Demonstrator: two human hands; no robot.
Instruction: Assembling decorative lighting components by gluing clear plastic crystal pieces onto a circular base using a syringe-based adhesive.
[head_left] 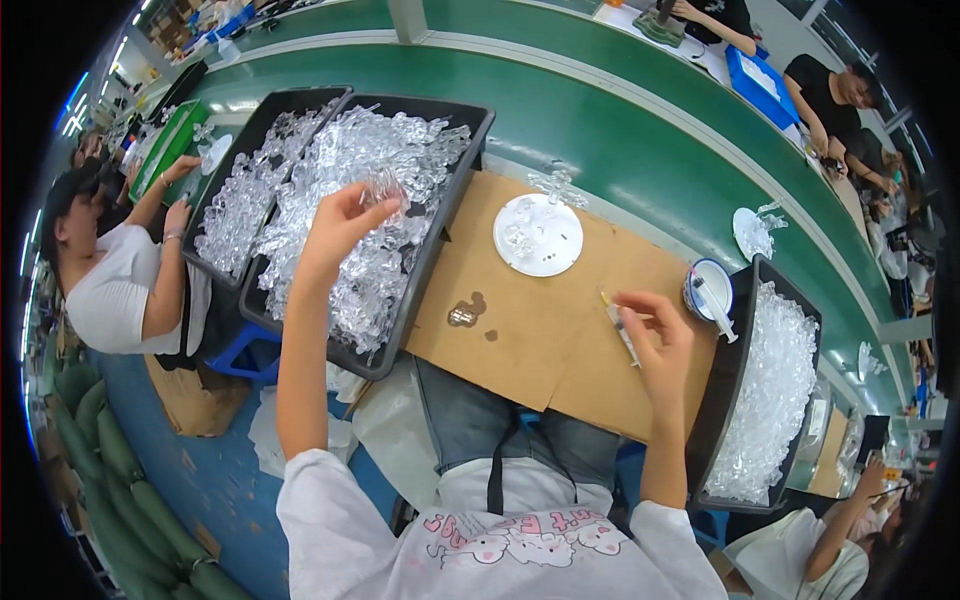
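Observation:
My left hand (345,225) is over the large black bin (484,128) heaped with clear plastic parts (350,260). Its thumb and fingers pinch a clear plastic part (383,184). Above the cardboard sheet (590,375), my right hand (655,330) is closed around a slim syringe (622,335) with a yellowish tip, which slants across the fingers. A white round plate (548,258) bearing a few clear pieces lies on the cardboard, between my hands and farther back. Beside my right hand sits a small white bowl (692,292), with another syringe (714,305) resting across it.
To the right stands a black bin (716,440) of clear parts; another black bin (205,262) adjoins the large one. Wet spots (466,310) mark the cardboard. Behind runs a green conveyor belt (600,130) carrying a white plate (748,240). A co-worker (125,270) sits at left.

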